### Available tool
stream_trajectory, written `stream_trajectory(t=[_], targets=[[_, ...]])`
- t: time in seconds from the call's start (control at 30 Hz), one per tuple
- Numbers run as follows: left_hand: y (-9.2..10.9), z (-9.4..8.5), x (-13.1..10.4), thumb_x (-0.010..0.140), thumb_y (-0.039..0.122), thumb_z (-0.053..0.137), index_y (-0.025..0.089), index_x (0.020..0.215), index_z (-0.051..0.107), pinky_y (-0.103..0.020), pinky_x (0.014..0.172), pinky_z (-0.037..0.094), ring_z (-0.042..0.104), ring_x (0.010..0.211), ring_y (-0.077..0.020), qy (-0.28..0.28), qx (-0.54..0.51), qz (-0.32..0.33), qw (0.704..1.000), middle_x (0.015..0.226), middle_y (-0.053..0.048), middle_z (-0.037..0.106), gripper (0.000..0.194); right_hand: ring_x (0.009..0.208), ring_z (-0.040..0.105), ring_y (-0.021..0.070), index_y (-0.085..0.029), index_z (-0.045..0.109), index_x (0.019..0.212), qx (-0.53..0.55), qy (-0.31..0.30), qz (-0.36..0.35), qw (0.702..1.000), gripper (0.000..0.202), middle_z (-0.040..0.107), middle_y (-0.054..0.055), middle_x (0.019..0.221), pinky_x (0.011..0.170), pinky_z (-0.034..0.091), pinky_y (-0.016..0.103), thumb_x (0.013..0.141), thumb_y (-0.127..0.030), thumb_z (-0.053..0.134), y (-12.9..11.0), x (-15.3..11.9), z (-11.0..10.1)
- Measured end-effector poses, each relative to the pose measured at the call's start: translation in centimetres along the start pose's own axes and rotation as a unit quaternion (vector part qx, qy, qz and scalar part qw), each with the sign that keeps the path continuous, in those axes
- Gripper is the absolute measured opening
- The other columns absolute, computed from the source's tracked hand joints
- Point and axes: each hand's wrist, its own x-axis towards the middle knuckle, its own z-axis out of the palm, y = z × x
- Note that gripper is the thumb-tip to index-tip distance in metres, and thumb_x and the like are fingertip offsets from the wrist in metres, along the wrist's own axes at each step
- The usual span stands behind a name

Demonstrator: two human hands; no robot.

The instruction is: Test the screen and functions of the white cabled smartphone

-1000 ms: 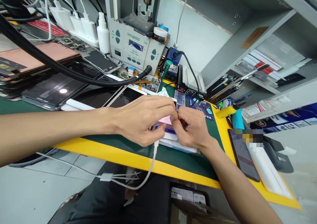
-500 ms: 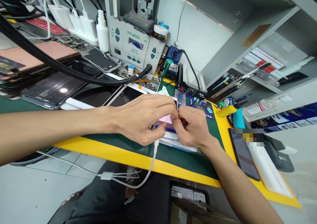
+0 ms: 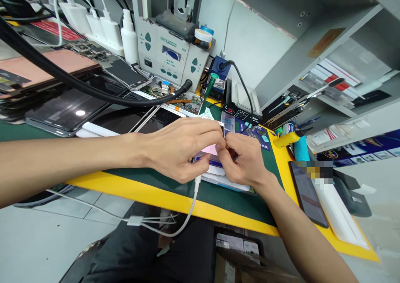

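A phone (image 3: 211,149) with a lit pinkish screen lies on the bench, mostly covered by my hands. My left hand (image 3: 184,149) arches over it from the left, thumb apart from the bent index finger, whose tip meets the fingers of my right hand. At the phone's right edge, my right hand (image 3: 242,156) is curled closed with thumb and index finger pressed together; whatever is between them is hidden. A white cable (image 3: 196,191) runs down from under my left hand, past the bench edge. Beneath the phone is a stack of flat white items (image 3: 226,184).
A grey rework station (image 3: 171,56) stands behind my hands, its black hose (image 3: 125,101) crossing at left. Phone parts and a dark phone (image 3: 68,108) lie left. A yellow bottle (image 3: 286,139) and a dark tablet (image 3: 308,195) sit right. The yellow bench edge (image 3: 150,195) is nearest me.
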Motion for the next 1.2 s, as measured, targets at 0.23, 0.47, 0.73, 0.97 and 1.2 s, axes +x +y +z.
stream_trajectory(t=[0.23, 0.47, 0.73, 0.97, 1.2], targets=[[0.02, 0.05, 0.05, 0.073, 0.010, 0.050, 0.015, 0.101, 0.058, -0.035, 0.078, 0.052, 0.061, 0.086, -0.0219, -0.003, 0.012, 0.005, 1.000, 0.094, -0.010, 0.063, 0.030, 0.051, 0.029, 0.0102, -0.022, 0.032, 0.062, -0.001, -0.002, 0.000, 1.000, 0.028, 0.030, -0.005, 0.056, 0.051, 0.021, 0.030, 0.079, -0.009, 0.050, 0.05, -0.06, 0.01], [0.03, 0.01, -0.04, 0.076, 0.013, 0.049, 0.015, 0.100, 0.058, -0.038, 0.080, 0.052, 0.061, 0.088, -0.0229, -0.012, 0.024, 0.004, 1.000, 0.095, -0.011, 0.064, 0.026, 0.052, 0.031, 0.0106, -0.022, 0.033, 0.063, -0.015, -0.010, 0.010, 1.000, 0.026, 0.032, -0.004, 0.057, 0.051, 0.023, 0.029, 0.078, -0.010, 0.051, 0.04, -0.07, 0.10], [0.07, -0.03, -0.03, 0.076, 0.013, 0.050, 0.019, 0.099, 0.057, -0.036, 0.081, 0.051, 0.061, 0.089, -0.0224, -0.018, 0.031, 0.000, 0.999, 0.096, -0.009, 0.064, 0.025, 0.051, 0.031, 0.0104, -0.022, 0.033, 0.062, -0.017, -0.008, 0.012, 1.000, 0.026, 0.033, -0.004, 0.056, 0.051, 0.023, 0.029, 0.076, -0.010, 0.051, -0.08, 0.00, 0.04], [-0.01, 0.06, -0.05, 0.077, 0.013, 0.050, 0.017, 0.099, 0.057, -0.038, 0.077, 0.051, 0.061, 0.086, -0.0232, -0.014, 0.027, 0.005, 1.000, 0.094, -0.010, 0.064, 0.024, 0.051, 0.030, 0.0104, -0.022, 0.031, 0.062, -0.013, -0.007, 0.008, 1.000, 0.028, 0.031, -0.005, 0.056, 0.051, 0.023, 0.029, 0.077, -0.010, 0.050, -0.24, 0.11, -0.03], [-0.08, 0.12, -0.13, 0.078, 0.014, 0.050, 0.017, 0.098, 0.057, -0.037, 0.078, 0.052, 0.062, 0.089, -0.0235, -0.012, 0.035, 0.009, 0.999, 0.095, -0.009, 0.064, 0.022, 0.050, 0.030, 0.0104, -0.022, 0.032, 0.062, -0.010, -0.006, 0.003, 1.000, 0.027, 0.031, -0.005, 0.056, 0.051, 0.024, 0.029, 0.077, -0.010, 0.051, -0.12, 0.10, 0.04]])
